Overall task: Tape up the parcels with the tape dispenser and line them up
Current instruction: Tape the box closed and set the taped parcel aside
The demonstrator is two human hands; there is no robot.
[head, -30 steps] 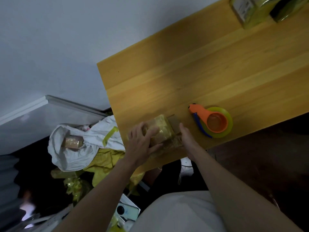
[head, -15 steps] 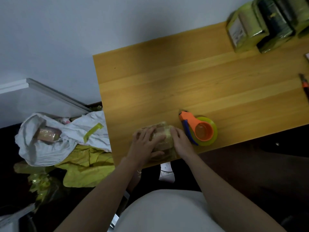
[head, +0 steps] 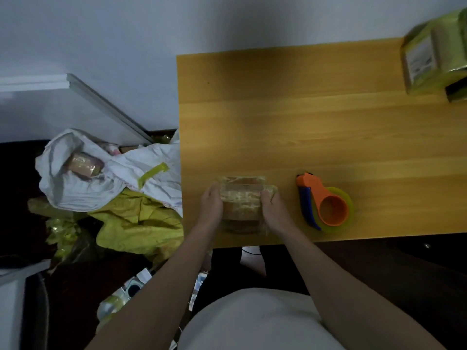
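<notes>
Now we hold the parcel point(head: 241, 203) between both hands.

Our left hand point(head: 211, 207) and right hand point(head: 274, 210) press its two sides, grip clamped on it, near the surface's point(head: 303, 117) front edge toward the left corner. Just beside it to the right lies the tape dispenser point(head: 326, 203). Taped parcels point(head: 434, 59) sit at the far right corner. White bag point(head: 101, 173) lies on the floor.

Home packing corner: wooden table point(head: 328, 122), floor sacks point(head: 101, 183), taped parcels point(head: 434, 59).
</notes>
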